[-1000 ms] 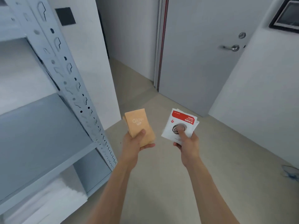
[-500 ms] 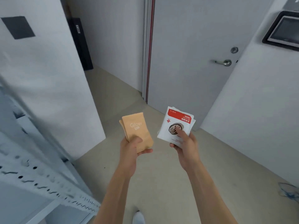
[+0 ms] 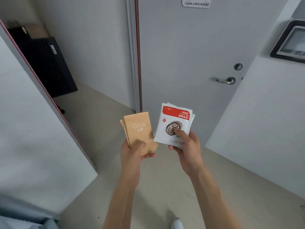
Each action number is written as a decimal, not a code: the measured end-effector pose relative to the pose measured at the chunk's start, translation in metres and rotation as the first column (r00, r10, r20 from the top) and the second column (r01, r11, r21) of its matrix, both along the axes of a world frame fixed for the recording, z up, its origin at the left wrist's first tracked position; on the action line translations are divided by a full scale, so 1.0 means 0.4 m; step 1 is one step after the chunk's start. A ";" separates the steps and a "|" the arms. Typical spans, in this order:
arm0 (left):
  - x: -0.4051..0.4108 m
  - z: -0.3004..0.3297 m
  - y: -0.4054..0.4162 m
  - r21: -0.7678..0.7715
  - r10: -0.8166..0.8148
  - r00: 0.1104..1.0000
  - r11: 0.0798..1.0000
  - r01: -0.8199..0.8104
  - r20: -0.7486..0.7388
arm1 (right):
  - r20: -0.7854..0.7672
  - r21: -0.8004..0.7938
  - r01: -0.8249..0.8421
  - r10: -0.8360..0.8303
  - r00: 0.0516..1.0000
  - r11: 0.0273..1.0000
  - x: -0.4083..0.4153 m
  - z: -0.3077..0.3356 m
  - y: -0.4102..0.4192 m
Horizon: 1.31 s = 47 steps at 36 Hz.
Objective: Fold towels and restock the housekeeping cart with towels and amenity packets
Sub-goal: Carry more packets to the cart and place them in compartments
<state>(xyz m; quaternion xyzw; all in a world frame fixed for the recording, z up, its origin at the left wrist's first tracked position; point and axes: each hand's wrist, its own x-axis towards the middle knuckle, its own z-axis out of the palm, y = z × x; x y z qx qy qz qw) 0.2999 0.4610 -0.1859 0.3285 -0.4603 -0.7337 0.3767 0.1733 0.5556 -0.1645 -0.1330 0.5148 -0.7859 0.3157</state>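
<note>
Before grey door [image 3: 189, 52], beige floor [image 3: 161, 187] | left hand [image 3: 132, 152] grasps tan packets [image 3: 138, 131] | right hand [image 3: 188, 149] grasps white packets [image 3: 173, 124]

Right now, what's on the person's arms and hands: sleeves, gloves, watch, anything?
Nothing worn that shows. The left hand and right hand are bare, no gloves, rings or watch. Both forearms are uncovered down to the frame's bottom edge; any sleeves would start out of view.

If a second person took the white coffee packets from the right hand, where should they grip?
The free top edge by the red band of the coffee packets, pinched from above, face and back. The right hand covers the lower end, thumb pressed on the bean picture, so only the upper half is clear.
</note>
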 end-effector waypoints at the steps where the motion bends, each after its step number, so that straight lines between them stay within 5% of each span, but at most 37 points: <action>1: -0.026 -0.003 -0.026 -0.004 0.007 1.000 1.000 -0.007 0.008 | -0.002 -0.003 -0.008 0.008 1.000 1.000 -0.029 -0.004 -0.030; 14: -0.392 0.072 -0.461 -0.013 0.223 0.973 0.975 -0.222 0.059 | -0.005 -0.067 -0.240 0.240 0.971 0.968 -0.449 0.033 -0.537; 29: -0.545 0.105 -0.930 0.019 0.478 0.879 0.878 -0.478 0.005 | -0.026 -0.009 -0.494 0.494 0.869 0.869 -0.625 0.054 -1.125; 47: -0.684 0.157 -1.808 0.042 0.483 0.873 0.876 -0.481 -0.074 | -0.093 0.002 -0.525 0.523 0.847 0.851 -0.790 0.086 -1.993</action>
